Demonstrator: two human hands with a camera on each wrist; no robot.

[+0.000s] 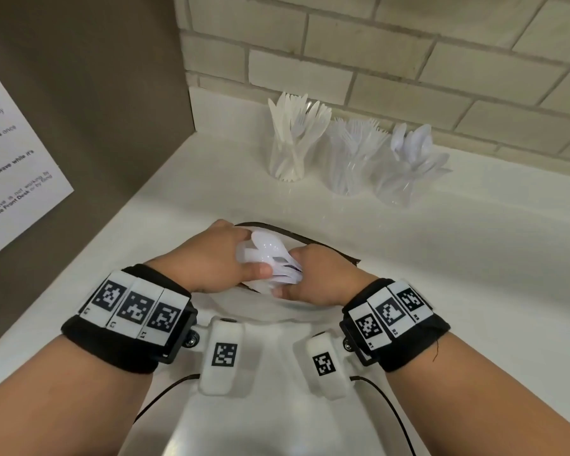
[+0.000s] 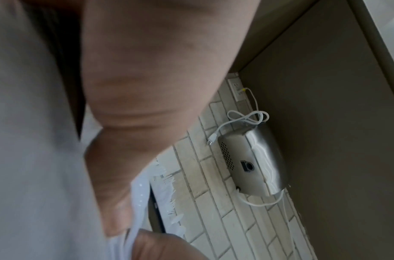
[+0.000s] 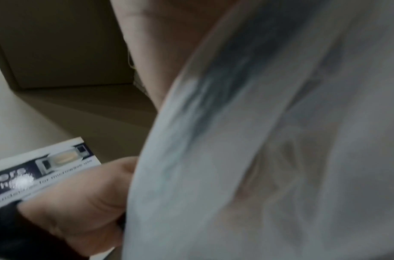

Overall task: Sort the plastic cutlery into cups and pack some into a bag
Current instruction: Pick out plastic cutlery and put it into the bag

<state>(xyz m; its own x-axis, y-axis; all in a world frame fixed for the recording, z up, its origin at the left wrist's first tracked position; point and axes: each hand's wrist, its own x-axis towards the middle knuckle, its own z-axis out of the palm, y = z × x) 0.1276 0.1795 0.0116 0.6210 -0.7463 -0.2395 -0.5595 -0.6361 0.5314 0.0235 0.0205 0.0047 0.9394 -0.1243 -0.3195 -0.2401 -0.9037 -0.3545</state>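
A bundle of white plastic spoons [image 1: 270,255] sits bowls-up in the mouth of a white translucent bag [image 1: 329,246] with a dark rim, lying on the white counter [image 1: 441,258]. My left hand [image 1: 224,255] grips the bundle, with the thumb across the handles. My right hand [image 1: 316,281] is curled on the bag's near edge right beside the spoon handles. In the right wrist view the blurred bag film [image 3: 213,158] fills the frame with a thumb [image 3: 84,211] against it. Three clear cups stand at the back: knives and forks [image 1: 290,149], forks [image 1: 352,159], spoons [image 1: 408,162].
A brown panel with a printed notice [image 1: 10,159] closes off the left side. A tiled wall [image 1: 408,60] runs behind the cups. The left wrist view shows a steel appliance [image 2: 253,163] with a loose white cord [image 2: 244,119] farther along the wall.
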